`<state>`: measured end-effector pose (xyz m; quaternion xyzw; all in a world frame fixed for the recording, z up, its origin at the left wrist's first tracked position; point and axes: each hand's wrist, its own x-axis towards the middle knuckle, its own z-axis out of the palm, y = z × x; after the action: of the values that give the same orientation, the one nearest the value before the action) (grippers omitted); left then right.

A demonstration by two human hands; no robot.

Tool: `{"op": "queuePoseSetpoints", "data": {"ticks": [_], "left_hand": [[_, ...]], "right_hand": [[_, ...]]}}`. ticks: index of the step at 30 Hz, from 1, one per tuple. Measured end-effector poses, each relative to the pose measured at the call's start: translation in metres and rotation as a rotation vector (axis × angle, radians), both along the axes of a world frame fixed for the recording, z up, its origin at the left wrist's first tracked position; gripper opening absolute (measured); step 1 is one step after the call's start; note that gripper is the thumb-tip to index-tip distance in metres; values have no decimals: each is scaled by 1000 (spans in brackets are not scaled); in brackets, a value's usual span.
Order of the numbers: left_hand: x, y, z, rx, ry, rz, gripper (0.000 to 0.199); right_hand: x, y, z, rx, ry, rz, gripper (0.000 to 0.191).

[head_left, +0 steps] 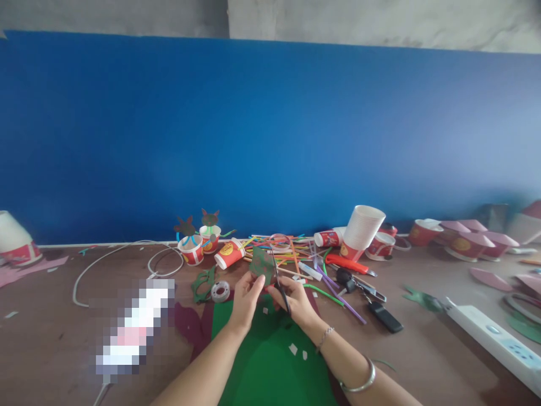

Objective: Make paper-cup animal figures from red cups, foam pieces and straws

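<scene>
Crowding hands (pixel 245 301): straws (pixel 343 299), tape (pixel 214 292), cups (pixel 230 254)

Both forearms reach forward; the left hand (pixel 249 293) and right hand (pixel 293 298) nearly meet, 2 thumbs inward.

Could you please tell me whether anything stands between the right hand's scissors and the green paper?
Nothing visible does: the scissors in the right hand are close beside the green paper in the left hand.

Head-worn view, facing forward and slightly down, seemingly close
</scene>
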<state>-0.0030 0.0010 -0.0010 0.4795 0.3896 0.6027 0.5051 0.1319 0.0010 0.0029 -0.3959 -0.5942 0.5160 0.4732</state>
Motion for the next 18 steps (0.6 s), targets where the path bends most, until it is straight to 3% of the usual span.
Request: {"op": "queuePoseSetpoints", "data": {"ticks": [18], "left_hand": [[2,0,2,-81,-100,20,25]], "right_hand": [[0,-1,4,-77,17,112,32]]}}
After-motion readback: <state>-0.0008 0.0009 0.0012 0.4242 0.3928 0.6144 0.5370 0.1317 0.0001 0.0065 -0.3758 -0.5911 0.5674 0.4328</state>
